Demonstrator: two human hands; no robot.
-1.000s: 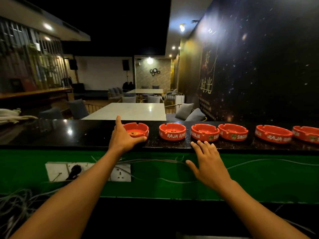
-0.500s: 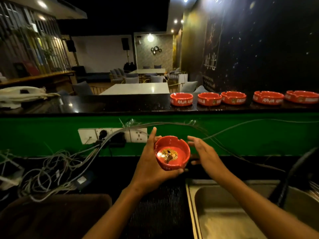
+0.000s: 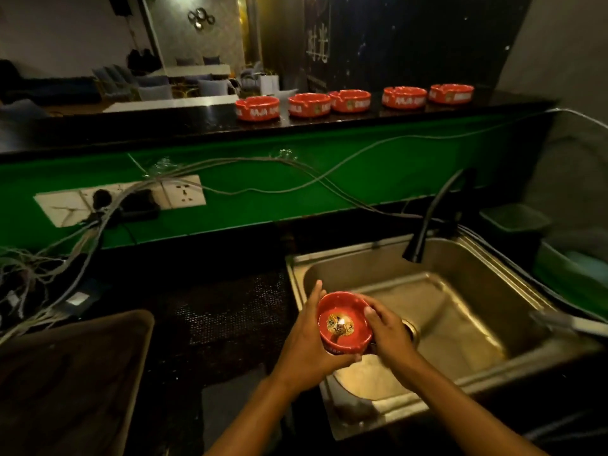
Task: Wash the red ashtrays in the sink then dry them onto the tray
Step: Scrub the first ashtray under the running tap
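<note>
- Steel sink basin, lower right of the frame, now lies under the work; half a second ago the hands hovered by the green wall.
- Five red ashtrays stay on the black counter, upper centre.
- Red round ashtray, centre bottom, mouth up, tipped toward the camera; no long axis.
- Left hand cups it; right hand pinches its rim. Washing seems imminent.

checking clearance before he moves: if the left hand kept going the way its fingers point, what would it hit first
Probably the sink back rim: the left hand, holding the ashtray, points up and away over the sink's left edge. Beyond that stands the green wall. Depth is unclear.
</note>
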